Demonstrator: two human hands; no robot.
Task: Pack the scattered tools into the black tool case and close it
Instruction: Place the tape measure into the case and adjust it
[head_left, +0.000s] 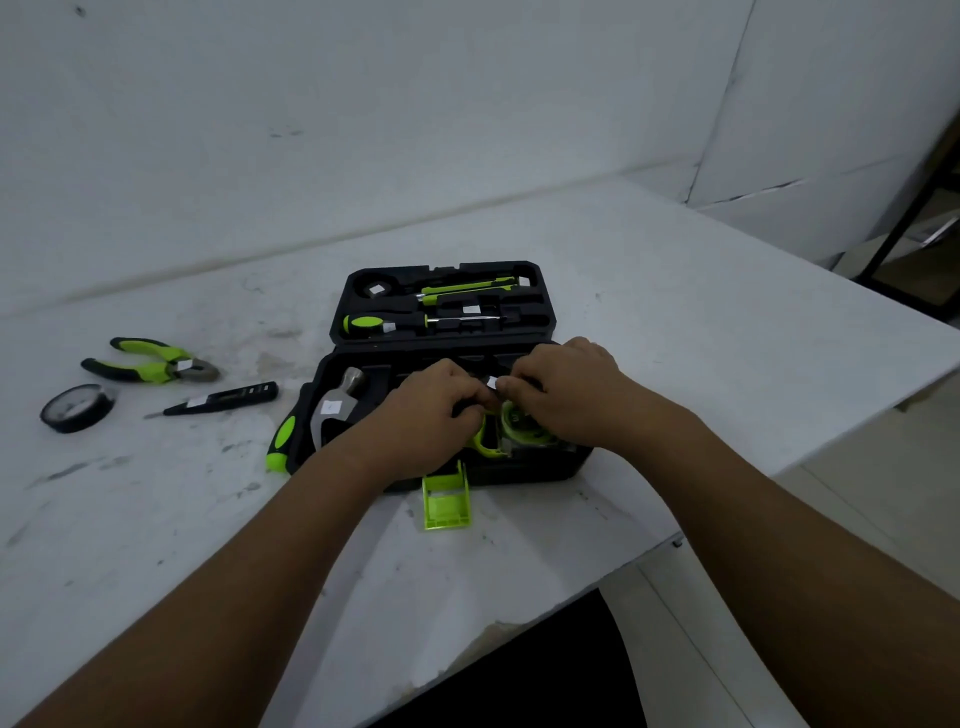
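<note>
Left hand (431, 410) and right hand (566, 395) both pinch a half-hidden green tool (511, 422) inside the open case (524, 470) mid-bench. The white stickers (329, 408) are too small to read. Pliers (156, 361), tape (78, 408) and tester (223, 398) lie toward the left edge.

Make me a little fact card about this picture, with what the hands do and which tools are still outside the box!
Case: black tool case, open, green latch flipped down in front
Hands: left grip and right grip both hold a green-and-black tool over the base
Packed: hammer in the base, handle poking over the edge; screwdriver in the lid
Still outside: pliers, black tape roll, tester pen, left of the case on the table
</note>
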